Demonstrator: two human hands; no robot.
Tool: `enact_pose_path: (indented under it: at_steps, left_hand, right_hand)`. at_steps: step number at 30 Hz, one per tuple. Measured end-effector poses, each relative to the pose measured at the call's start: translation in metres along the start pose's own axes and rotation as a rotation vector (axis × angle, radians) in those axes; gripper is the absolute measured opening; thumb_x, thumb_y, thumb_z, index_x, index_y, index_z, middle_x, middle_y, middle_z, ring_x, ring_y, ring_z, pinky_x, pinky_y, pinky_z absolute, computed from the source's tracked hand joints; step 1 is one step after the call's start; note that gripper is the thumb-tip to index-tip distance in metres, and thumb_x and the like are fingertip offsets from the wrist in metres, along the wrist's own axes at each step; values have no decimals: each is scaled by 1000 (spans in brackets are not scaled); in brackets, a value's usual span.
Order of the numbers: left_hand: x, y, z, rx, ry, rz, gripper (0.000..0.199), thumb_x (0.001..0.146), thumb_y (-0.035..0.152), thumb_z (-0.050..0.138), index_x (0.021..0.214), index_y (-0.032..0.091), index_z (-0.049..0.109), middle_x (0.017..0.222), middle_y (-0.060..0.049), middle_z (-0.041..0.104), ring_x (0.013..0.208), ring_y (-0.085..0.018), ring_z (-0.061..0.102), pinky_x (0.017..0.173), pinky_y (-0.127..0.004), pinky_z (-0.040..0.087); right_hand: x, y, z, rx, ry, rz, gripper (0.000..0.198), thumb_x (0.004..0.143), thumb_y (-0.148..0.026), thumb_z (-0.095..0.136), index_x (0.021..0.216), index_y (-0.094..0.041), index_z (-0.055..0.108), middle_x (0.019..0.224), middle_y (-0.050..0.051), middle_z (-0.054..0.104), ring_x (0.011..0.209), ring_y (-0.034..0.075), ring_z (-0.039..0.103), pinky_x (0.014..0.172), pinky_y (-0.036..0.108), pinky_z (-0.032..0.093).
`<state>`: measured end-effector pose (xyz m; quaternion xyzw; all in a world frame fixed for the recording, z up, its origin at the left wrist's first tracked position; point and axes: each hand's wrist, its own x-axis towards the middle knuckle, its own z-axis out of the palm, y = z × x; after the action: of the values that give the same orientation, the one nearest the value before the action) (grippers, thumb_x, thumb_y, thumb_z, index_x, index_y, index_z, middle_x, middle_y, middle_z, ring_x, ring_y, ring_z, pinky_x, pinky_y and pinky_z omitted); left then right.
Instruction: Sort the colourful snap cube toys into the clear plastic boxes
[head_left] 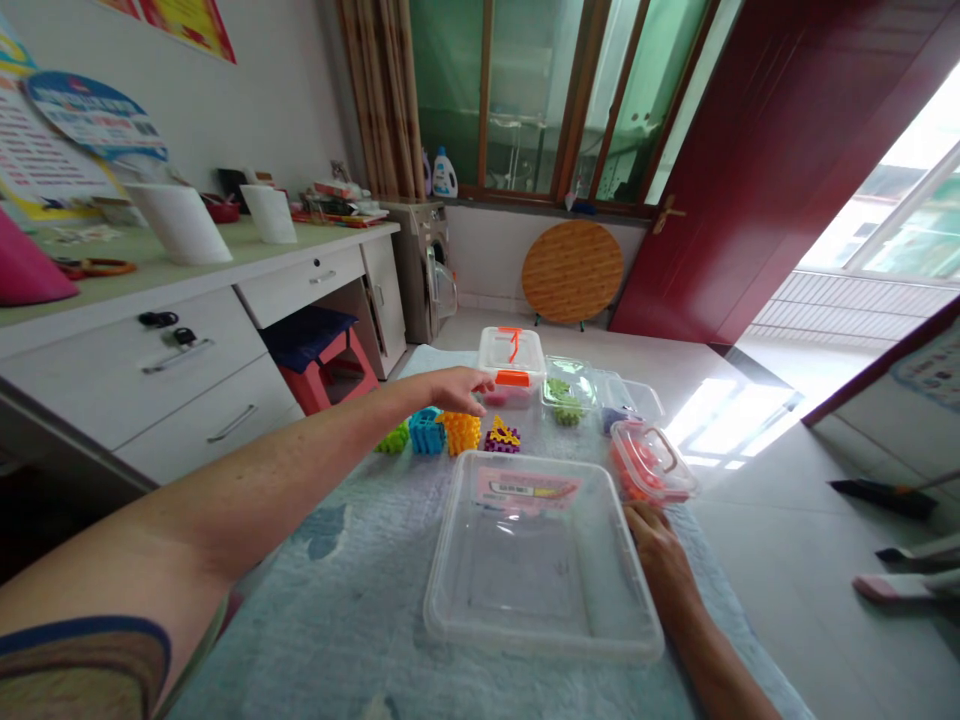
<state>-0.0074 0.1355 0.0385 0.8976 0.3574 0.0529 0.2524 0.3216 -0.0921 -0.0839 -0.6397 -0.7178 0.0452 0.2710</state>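
Observation:
My left hand (pixel 461 388) reaches over the table with its fingers apart, holding nothing. Just below it stands a yellow-orange cube of interlocking blocks (pixel 460 432). A blue block cube (pixel 427 432) and some green blocks (pixel 393 438) are to its left, with a purple block piece topped by a yellow triangle (pixel 502 436) to its right. My right hand (pixel 652 530) is low beside the right wall of a large clear plastic bin (pixel 540 640), near a lidded clear box of red pieces (pixel 651 462). Its fingertips are hidden.
Beyond the blocks are a clear box with orange latch and handle (pixel 512 352), a container of green pieces (pixel 568 392) and one with dark purple pieces (pixel 622 412). A blue cloth (pixel 337 610) covers the table. A drawer desk (pixel 202 350) stands left.

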Motion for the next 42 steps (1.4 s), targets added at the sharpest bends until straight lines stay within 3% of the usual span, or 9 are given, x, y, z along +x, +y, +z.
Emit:
enact_pose_path:
  at_steps: [3,6,11,16,21,29,35,39,42]
  left_hand:
    - [14,17,10,127,-71,127,45,66,23,67,110,16,69,110,-12,70,97,-26,63,84,-33,45]
    - [31,32,22,266,-137,168,47,62,18,68,108,15,71,108,-14,70,93,-28,63,81,-36,45]
    - [49,41,38,320,-190,62,47,52,13,72,99,16,75,98,-13,71,86,-28,62,78,-38,43]
    - [56,39,46,320,-242,-20,29,48,9,68,75,17,75,78,-9,69,81,-29,61,76,-38,41]
    - [59,40,48,344,-265,-1,23,46,9,64,66,19,71,63,-2,63,66,-20,54,65,-32,40]
    - [51,55,44,318,-150,39,20,42,1,60,49,21,59,49,1,51,55,-17,48,59,-32,41]
    - [37,73,11,351,-85,94,27,56,10,67,81,20,72,77,-5,68,72,-22,58,69,-32,42]
    - [8,70,-22,167,151,130,19,67,20,65,85,17,68,79,-3,67,70,-16,57,66,-27,40]
    - [-19,50,-30,-45,372,56,21,69,26,65,88,16,63,73,0,63,64,-14,55,62,-26,41]
  right_hand:
    - [0,-1,0,-3,2,2,23,89,-25,44,88,-21,67,100,9,66,98,24,58,89,37,47]
    - [0,-1,0,-5,-1,-2,23,89,-23,44,89,-21,67,98,8,66,97,24,58,89,36,47]
    - [0,2,1,-17,8,-13,21,88,-21,45,87,-21,66,100,8,66,97,23,58,89,35,47]
    - [-1,1,0,-23,2,-5,21,86,-20,45,87,-20,66,100,8,65,98,23,58,89,35,47]
    - [0,-1,-2,-23,-11,15,21,86,-20,45,87,-20,66,101,8,65,98,24,59,88,36,47]
    - [0,-3,-3,-2,-1,25,21,86,-22,45,86,-22,66,100,7,66,97,24,59,88,36,48]
    - [0,-1,-2,0,-9,21,20,86,-21,45,88,-21,65,101,8,65,98,23,59,89,35,48]
    - [0,0,-1,0,-9,13,19,86,-22,46,87,-21,65,101,8,66,98,23,59,89,35,48]
    - [0,0,-1,6,1,14,21,86,-23,46,87,-20,66,100,8,66,97,24,60,89,36,47]
